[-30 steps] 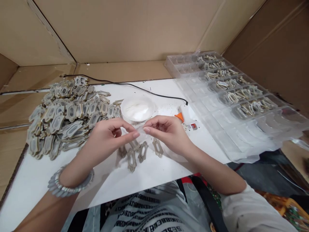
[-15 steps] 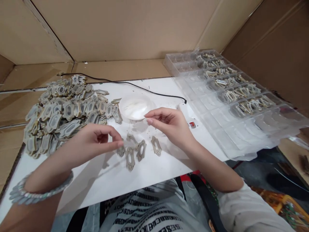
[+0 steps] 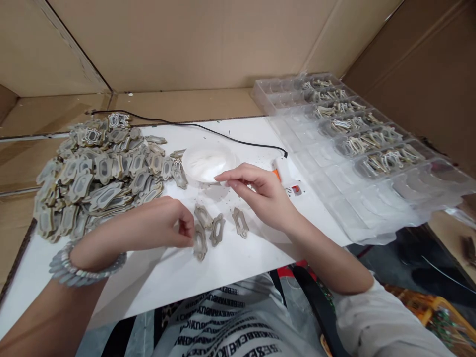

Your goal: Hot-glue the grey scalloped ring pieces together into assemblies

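My left hand [image 3: 173, 223] is closed, with finger and thumb together beside a few flat grey frame-shaped pieces with long openings. Whatever it may hold is hidden. Closest to it is one frame piece [image 3: 200, 243], with another frame piece [image 3: 203, 216] behind and a third frame piece [image 3: 217, 230] to the right. My right hand [image 3: 262, 196] hovers at the near rim of a round white bowl [image 3: 208, 158]; its index finger stretches over the rim and the thumb sits slightly apart. I see nothing between them. A separate frame piece [image 3: 240, 222] lies below that hand.
A large heap of similar frame pieces [image 3: 106, 168] covers the left of the white board [image 3: 156, 282]. A clear compartment tray [image 3: 327, 173] holding several groups of pieces stands at right. A black cable [image 3: 193, 127] crosses behind the bowl, near a white device [image 3: 286, 173].
My left hand has turned and curled down, and the leftmost frame piece under it is out of sight. My right index finger has moved left along the bowl rim, parting from the thumb.
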`<state>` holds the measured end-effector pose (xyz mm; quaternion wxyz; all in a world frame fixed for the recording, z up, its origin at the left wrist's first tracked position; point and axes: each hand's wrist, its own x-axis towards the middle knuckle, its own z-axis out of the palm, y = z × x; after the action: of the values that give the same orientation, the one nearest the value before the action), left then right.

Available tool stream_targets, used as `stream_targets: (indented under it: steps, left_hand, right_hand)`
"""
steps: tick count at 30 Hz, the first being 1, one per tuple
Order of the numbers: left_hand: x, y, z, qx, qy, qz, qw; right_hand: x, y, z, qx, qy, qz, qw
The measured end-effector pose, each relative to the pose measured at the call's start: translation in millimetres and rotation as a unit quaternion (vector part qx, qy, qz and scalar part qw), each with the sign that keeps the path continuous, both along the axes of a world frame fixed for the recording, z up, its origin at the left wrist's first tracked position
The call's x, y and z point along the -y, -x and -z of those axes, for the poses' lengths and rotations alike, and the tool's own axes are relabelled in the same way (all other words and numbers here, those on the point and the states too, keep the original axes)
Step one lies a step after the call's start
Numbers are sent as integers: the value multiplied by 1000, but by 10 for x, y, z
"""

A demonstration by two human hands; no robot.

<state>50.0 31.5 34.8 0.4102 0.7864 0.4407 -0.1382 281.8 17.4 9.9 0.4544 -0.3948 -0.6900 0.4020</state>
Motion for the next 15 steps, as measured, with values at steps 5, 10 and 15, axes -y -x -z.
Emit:
stream_targets:
  steps: [5, 10, 15]
  left_hand:
    - [-71, -48, -29, -37, 2, 28, 999]
    - [-57, -139, -30, -33, -16, 36, 999]
    - [-9, -197, -24, -74, -56, 43, 995]
  right_hand:
    - [-3, 12, -6, 14, -23, 6, 1000]
    - [2, 16, -15, 23, -23, 29, 999]
    - [13, 15, -26, 18, -30, 42, 998]
